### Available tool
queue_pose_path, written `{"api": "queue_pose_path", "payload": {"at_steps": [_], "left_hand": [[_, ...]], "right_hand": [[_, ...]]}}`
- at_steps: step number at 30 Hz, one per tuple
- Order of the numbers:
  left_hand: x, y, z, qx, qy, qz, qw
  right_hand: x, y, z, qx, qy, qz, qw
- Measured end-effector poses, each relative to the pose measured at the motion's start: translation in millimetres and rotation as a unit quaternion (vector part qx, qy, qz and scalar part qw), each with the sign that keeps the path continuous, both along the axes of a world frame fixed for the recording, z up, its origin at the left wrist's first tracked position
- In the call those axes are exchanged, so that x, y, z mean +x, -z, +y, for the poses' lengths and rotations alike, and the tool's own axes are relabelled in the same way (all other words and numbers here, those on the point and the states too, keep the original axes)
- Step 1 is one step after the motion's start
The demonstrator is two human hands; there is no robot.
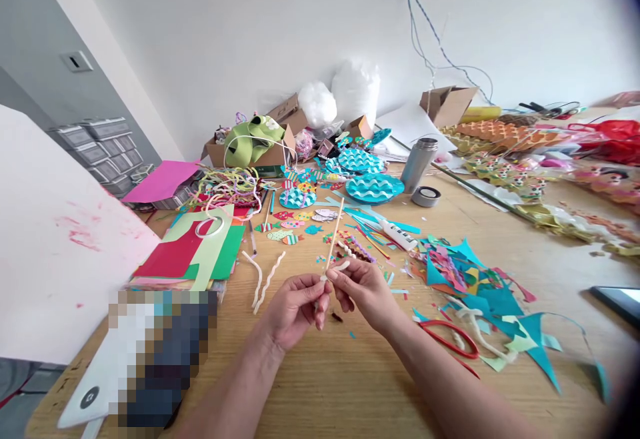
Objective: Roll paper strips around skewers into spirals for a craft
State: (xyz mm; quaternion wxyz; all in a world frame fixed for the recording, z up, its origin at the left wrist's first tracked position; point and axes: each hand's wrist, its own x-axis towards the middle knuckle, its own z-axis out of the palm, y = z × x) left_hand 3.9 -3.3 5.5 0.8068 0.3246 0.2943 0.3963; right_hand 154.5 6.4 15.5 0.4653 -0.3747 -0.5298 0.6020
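Both of my hands meet above the wooden table, near the middle of the view. My left hand [298,309] pinches the lower end of a thin wooden stick [335,236] that points up and away. A short cream fuzzy strip [342,266] lies across the stick's lower end, and my right hand [363,289] pinches it with thumb and fingers. Two wavy cream strips [269,282] lie on the table left of my hands. Just beyond my fingers are small paper scraps and a dark twisted strip [361,250].
Red-handled scissors [453,338] and teal paper scraps [500,302] lie at the right. Colored paper sheets [220,259] are stacked left. Further back stand a metal bottle [419,164], its lid [426,196], a glue bottle [399,234] and blue wavy discs [374,188].
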Motion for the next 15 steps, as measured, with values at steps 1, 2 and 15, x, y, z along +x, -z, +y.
{"api": "queue_pose_path", "payload": {"at_steps": [1,2,15], "left_hand": [[0,-0.9,0,0.006,0.002,0.010,1.000],[1,-2.0,0,0.014,0.003,0.022,1.000],[12,3.5,-6,0.299,-0.223,0.391,0.841]], "right_hand": [[0,-0.2,1,-0.001,-0.003,-0.003,1.000],[1,-0.2,1,-0.001,-0.004,-0.006,1.000],[-10,4.8,-4,0.025,0.066,-0.062,0.996]]}}
